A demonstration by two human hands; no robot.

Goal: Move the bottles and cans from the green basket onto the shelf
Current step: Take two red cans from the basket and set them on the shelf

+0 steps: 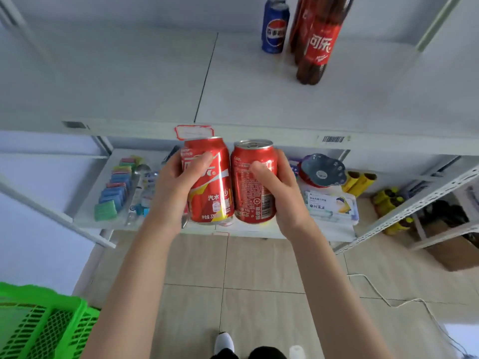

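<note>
The left hand wraps one red can, the right hand wraps another; both are gripped mid-body, upright, side by side and almost touching. They look rigid, smooth, likely slippery, and heavy if full, so a firm sidewall grip suits. Just above is the shelf, with a blue can and bottle farther off. The basket sits below left.

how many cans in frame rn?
3. One red can in the left hand, a second red can in the right hand, a blue can on the shelf by the cola bottle. Green basket is mostly cropped; more may be hidden.
</note>
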